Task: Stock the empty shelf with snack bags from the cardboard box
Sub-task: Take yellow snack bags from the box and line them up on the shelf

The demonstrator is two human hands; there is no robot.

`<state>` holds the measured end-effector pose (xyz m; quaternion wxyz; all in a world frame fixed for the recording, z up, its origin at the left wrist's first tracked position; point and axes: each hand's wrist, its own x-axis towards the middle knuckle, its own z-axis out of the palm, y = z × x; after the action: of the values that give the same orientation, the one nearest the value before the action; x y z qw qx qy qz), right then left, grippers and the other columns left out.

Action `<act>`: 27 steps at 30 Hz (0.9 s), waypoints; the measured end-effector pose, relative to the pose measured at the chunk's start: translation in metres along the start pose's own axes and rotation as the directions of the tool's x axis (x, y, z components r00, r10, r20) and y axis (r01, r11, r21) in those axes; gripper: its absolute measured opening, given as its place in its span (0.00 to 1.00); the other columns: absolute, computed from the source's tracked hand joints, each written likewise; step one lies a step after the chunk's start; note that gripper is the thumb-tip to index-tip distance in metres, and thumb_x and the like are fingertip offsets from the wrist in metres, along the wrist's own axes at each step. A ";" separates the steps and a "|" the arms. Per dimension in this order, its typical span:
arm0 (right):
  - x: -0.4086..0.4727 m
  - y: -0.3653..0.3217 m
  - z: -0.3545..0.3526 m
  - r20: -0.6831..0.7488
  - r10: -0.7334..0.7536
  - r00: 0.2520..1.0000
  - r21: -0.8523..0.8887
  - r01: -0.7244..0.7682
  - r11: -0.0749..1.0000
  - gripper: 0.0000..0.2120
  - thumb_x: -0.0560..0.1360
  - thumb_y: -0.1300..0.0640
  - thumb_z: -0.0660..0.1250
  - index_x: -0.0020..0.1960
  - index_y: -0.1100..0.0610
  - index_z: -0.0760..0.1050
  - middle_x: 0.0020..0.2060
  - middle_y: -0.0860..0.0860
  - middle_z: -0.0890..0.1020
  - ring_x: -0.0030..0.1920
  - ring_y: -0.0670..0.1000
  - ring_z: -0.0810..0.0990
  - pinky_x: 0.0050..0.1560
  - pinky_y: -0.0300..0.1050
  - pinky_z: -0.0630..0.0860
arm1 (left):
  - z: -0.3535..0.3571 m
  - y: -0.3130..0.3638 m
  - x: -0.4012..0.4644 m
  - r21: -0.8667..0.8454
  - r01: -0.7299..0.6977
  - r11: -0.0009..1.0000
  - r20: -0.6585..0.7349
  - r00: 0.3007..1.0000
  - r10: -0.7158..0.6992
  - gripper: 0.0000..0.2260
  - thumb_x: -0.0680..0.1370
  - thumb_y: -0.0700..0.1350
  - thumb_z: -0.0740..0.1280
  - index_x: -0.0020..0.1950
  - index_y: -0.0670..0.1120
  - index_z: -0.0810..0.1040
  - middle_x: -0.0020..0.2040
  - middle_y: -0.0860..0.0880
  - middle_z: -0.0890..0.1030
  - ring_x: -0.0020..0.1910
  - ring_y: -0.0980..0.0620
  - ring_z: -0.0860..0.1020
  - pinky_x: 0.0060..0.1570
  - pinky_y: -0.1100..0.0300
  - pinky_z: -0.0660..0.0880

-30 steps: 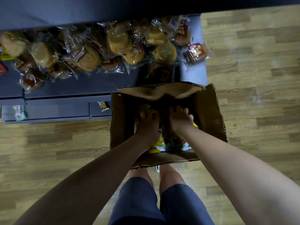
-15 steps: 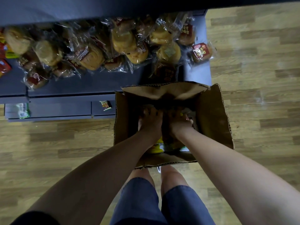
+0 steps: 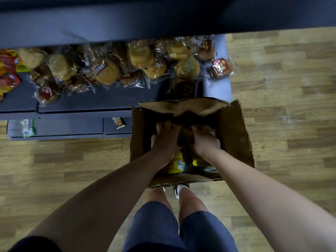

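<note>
1. Inside the cardboard box (image 3: pixel 234 131), both hands are sunk among the contents: the left hand (image 3: pixel 166 138) has its fingers curled down into the dark pile, and the right hand (image 3: pixel 204 140) is curled likewise just beside it, the two apparently gripping a brownish bag (image 3: pixel 185 137) between them, though shadow hides what exactly each one holds.
2. Below the wrists, yellow snack bags (image 3: pixel 174 165) show at the near end of the box.
3. The box stands open on the wooden floor (image 3: pixel 291 88), its far flap (image 3: pixel 181 107) folded inward and touching the front of the shelf (image 3: pixel 91 100).
4. On that dark shelf lies a loose heap of clear-wrapped bread packs (image 3: pixel 107 73), with one red-labelled pack (image 3: pixel 221 67) near the right end and red packets (image 3: pixel 8 80) at the far left.
5. On the lower ledge sit a small packet (image 3: pixel 119 122) and a green-white packet (image 3: pixel 27 127).
6. The person's legs in blue shorts (image 3: pixel 154 228) stand right behind the box.
</note>
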<state>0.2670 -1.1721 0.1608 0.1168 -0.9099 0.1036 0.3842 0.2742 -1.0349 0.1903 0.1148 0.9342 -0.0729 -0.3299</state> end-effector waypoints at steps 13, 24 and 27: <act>-0.077 -0.006 -0.042 -0.369 -0.012 0.929 0.275 0.121 0.954 0.30 0.72 0.47 0.64 0.72 0.47 0.58 0.70 0.51 0.64 0.63 0.61 0.67 0.48 0.53 0.73 | -0.044 0.009 -0.055 -0.004 -0.155 0.988 -0.355 0.924 0.143 0.28 0.75 0.47 0.63 0.74 0.55 0.57 0.70 0.49 0.61 0.67 0.43 0.60 0.62 0.50 0.68; -0.137 -0.017 -0.063 -0.633 -0.019 0.774 0.289 0.259 0.922 0.26 0.75 0.49 0.65 0.70 0.47 0.60 0.68 0.47 0.64 0.63 0.55 0.67 0.45 0.53 0.75 | -0.078 -0.004 -0.107 0.121 -0.284 0.951 -0.528 0.793 0.304 0.28 0.72 0.43 0.63 0.72 0.52 0.63 0.68 0.50 0.63 0.66 0.46 0.59 0.63 0.48 0.69; -0.149 -0.018 -0.068 -0.696 -0.034 0.718 0.303 0.336 0.892 0.30 0.72 0.55 0.68 0.70 0.45 0.61 0.70 0.45 0.63 0.65 0.54 0.66 0.46 0.53 0.75 | -0.082 -0.011 -0.119 0.118 -0.315 0.942 -0.628 0.711 0.316 0.27 0.68 0.42 0.66 0.68 0.48 0.68 0.64 0.48 0.68 0.60 0.45 0.65 0.54 0.46 0.76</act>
<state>0.2155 -1.1602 0.3170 0.2973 -0.9467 0.1228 -0.0156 0.2346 -0.9856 0.3211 0.1863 0.9638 -0.1879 0.0321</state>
